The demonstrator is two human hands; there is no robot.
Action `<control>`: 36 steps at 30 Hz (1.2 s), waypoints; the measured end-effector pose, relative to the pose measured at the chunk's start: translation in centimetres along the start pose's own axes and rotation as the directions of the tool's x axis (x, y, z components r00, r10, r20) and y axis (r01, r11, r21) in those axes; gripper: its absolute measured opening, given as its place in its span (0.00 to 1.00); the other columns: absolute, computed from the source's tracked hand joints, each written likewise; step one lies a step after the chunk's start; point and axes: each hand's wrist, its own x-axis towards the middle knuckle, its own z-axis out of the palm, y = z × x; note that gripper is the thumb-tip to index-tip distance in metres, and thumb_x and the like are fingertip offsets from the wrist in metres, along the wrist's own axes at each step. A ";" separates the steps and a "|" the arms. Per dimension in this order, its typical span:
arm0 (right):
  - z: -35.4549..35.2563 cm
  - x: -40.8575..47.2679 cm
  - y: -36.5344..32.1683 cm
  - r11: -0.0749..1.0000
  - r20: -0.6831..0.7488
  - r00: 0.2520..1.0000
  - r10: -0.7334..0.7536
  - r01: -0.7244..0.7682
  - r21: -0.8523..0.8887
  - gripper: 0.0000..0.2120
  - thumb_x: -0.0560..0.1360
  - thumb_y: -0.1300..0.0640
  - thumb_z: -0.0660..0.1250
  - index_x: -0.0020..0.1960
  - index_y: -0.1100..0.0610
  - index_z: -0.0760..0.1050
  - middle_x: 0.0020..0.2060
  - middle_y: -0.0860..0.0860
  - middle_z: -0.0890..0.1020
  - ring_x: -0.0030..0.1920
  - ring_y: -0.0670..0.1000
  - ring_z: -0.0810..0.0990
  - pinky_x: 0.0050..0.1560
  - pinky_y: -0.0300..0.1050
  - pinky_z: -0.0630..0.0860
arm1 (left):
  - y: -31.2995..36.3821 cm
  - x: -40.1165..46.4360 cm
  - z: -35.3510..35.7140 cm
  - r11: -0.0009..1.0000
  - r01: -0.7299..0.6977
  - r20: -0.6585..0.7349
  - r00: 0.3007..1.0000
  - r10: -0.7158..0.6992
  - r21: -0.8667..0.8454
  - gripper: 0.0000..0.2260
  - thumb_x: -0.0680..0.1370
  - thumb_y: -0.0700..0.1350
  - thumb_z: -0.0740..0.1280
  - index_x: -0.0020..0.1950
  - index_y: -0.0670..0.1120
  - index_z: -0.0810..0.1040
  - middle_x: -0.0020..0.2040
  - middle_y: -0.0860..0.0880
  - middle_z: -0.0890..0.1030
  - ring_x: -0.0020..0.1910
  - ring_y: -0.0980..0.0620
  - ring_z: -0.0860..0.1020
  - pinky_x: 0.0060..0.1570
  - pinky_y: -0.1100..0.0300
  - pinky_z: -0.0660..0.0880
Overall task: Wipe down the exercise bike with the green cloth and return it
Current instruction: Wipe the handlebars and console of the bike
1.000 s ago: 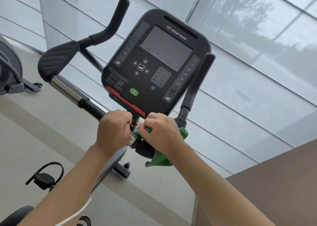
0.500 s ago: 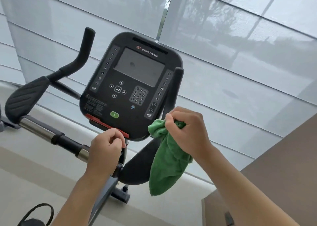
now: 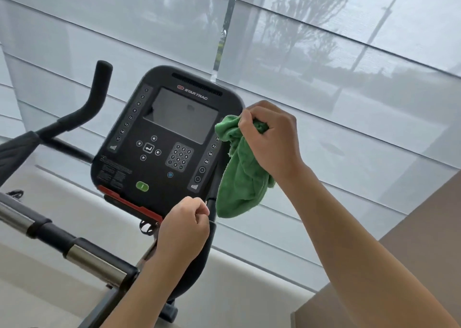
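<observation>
Beside the console [image 3: 169, 138], the right hand [image 3: 270, 140] clutches the green cloth [image 3: 240, 178]; the left hand [image 3: 183, 230] is clenched.

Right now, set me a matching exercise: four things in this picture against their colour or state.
Things:
1. cloth
2. right hand
3. console screen
4. left hand

States:
A. dark, unlit
B. curled below the console, holding nothing visible
C. green, hanging bunched
D. gripping the cloth beside the console

Pairs: 1-C, 2-D, 3-A, 4-B

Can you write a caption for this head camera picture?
Right hand holds a green cloth beside the exercise bike's screen.
</observation>
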 end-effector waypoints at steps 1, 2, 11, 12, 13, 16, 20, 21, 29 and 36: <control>0.2 0.8 0.4 1.000 -0.017 1.000 -0.013 0.013 -0.002 0.13 0.82 0.56 0.68 0.40 0.57 0.84 0.42 0.47 0.84 0.42 0.48 0.83 0.48 0.49 0.79 | 0.0 -0.4 0.4 1.000 0.002 -0.022 1.000 -0.001 0.030 0.09 0.76 0.38 0.64 0.41 0.52 0.74 0.39 0.54 0.77 0.39 0.51 0.77 0.38 0.53 0.74; 0.5 1.7 0.8 1.000 -0.040 0.999 -0.029 0.028 -0.005 0.12 0.82 0.55 0.68 0.42 0.57 0.84 0.43 0.47 0.84 0.43 0.47 0.83 0.49 0.49 0.80 | -0.1 -0.7 0.6 0.998 -0.002 -0.046 0.999 0.005 0.062 0.08 0.76 0.39 0.64 0.41 0.51 0.72 0.38 0.54 0.75 0.38 0.51 0.76 0.36 0.53 0.73; 6.4 6.2 5.4 0.979 0.246 0.966 0.076 -0.025 -0.204 0.13 0.81 0.48 0.71 0.53 0.57 0.85 0.56 0.50 0.81 0.57 0.54 0.78 0.62 0.49 0.76 | -0.5 -0.9 0.7 0.989 -0.014 -0.084 0.996 0.026 0.148 0.10 0.75 0.39 0.68 0.39 0.51 0.69 0.34 0.54 0.71 0.30 0.55 0.72 0.29 0.59 0.71; 7.2 5.5 6.0 0.967 0.331 0.935 0.131 -0.047 -0.248 0.14 0.79 0.45 0.72 0.53 0.56 0.85 0.55 0.49 0.80 0.55 0.54 0.78 0.59 0.50 0.76 | -0.5 -0.8 0.8 0.989 -0.008 -0.080 0.997 0.020 0.150 0.11 0.75 0.40 0.68 0.39 0.51 0.69 0.34 0.54 0.71 0.29 0.55 0.72 0.28 0.60 0.69; 7.7 5.0 6.6 0.959 0.359 0.921 0.148 -0.046 -0.278 0.13 0.76 0.44 0.74 0.52 0.53 0.84 0.54 0.48 0.78 0.53 0.54 0.78 0.56 0.49 0.77 | -0.6 -0.7 0.9 0.988 -0.004 -0.076 0.997 0.016 0.154 0.11 0.75 0.40 0.68 0.39 0.52 0.68 0.33 0.54 0.71 0.29 0.54 0.71 0.28 0.62 0.67; 8.3 5.4 7.7 0.923 0.341 0.936 0.090 0.051 -0.382 0.12 0.71 0.43 0.76 0.43 0.49 0.78 0.47 0.46 0.75 0.44 0.53 0.76 0.43 0.45 0.72 | -0.7 -0.4 1.2 0.984 -0.007 -0.073 0.997 0.020 0.179 0.12 0.76 0.39 0.68 0.39 0.52 0.68 0.33 0.54 0.70 0.28 0.53 0.71 0.28 0.64 0.66; 9.1 7.7 8.1 0.886 0.417 0.906 0.070 0.136 -0.444 0.15 0.70 0.46 0.73 0.30 0.50 0.74 0.29 0.44 0.73 0.34 0.49 0.75 0.32 0.39 0.63 | -0.6 -0.3 1.4 0.977 -0.014 -0.067 0.997 0.029 0.215 0.11 0.76 0.39 0.68 0.39 0.51 0.68 0.32 0.54 0.69 0.26 0.52 0.70 0.25 0.64 0.66; 9.1 8.4 8.3 0.911 0.468 0.880 0.083 0.123 -0.393 0.15 0.69 0.46 0.73 0.30 0.53 0.75 0.26 0.45 0.74 0.32 0.46 0.75 0.31 0.39 0.65 | -0.5 -0.3 1.4 0.976 -0.012 -0.063 0.998 0.027 0.219 0.11 0.76 0.39 0.68 0.39 0.50 0.69 0.33 0.54 0.69 0.26 0.53 0.70 0.25 0.63 0.68; 9.2 6.5 9.5 0.760 0.298 0.823 0.483 -0.563 0.326 0.13 0.69 0.47 0.80 0.33 0.52 0.81 0.31 0.46 0.83 0.33 0.48 0.83 0.39 0.44 0.80 | -0.2 -0.5 1.4 0.974 -0.010 -0.060 0.998 0.024 0.224 0.11 0.78 0.40 0.66 0.39 0.51 0.68 0.34 0.55 0.70 0.25 0.53 0.70 0.25 0.65 0.64; 11.1 5.2 7.3 0.721 0.256 0.963 -0.078 0.232 -0.652 0.11 0.76 0.48 0.74 0.43 0.56 0.82 0.41 0.50 0.76 0.43 0.57 0.76 0.38 0.47 0.71 | -0.4 -0.3 1.5 0.973 -0.018 -0.057 0.998 0.032 0.231 0.12 0.78 0.40 0.66 0.40 0.52 0.68 0.33 0.55 0.69 0.25 0.52 0.70 0.24 0.64 0.66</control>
